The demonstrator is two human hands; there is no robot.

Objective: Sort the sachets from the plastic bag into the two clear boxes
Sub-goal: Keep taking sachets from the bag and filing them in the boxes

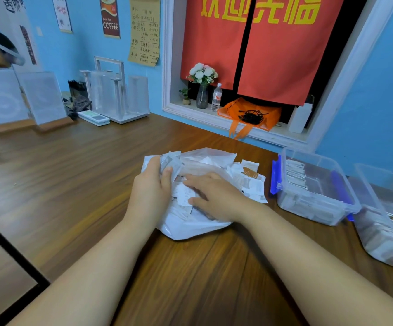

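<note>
Head view: 2 hands in a plastic bag [190, 229] of sachets [249, 182] on the wooden tabletop [190, 278].
The left hand [152, 184] sits at the bag's upper left edge, fingers and thumb curled round a small bunch of sachets [172, 161] held just above the bag. The right hand [214, 196] lies flat on the bag's middle, fingers straight and slightly spread, pressing on the loose white packets there. More sachets spill from the bag's right side onto the wood. Right of the bag, just beside it, stands the first clear box [320, 197] with blue latches, sachets stacked inside; the second clear box [383, 245] stands further right of the bag, also holding sachets.
</note>
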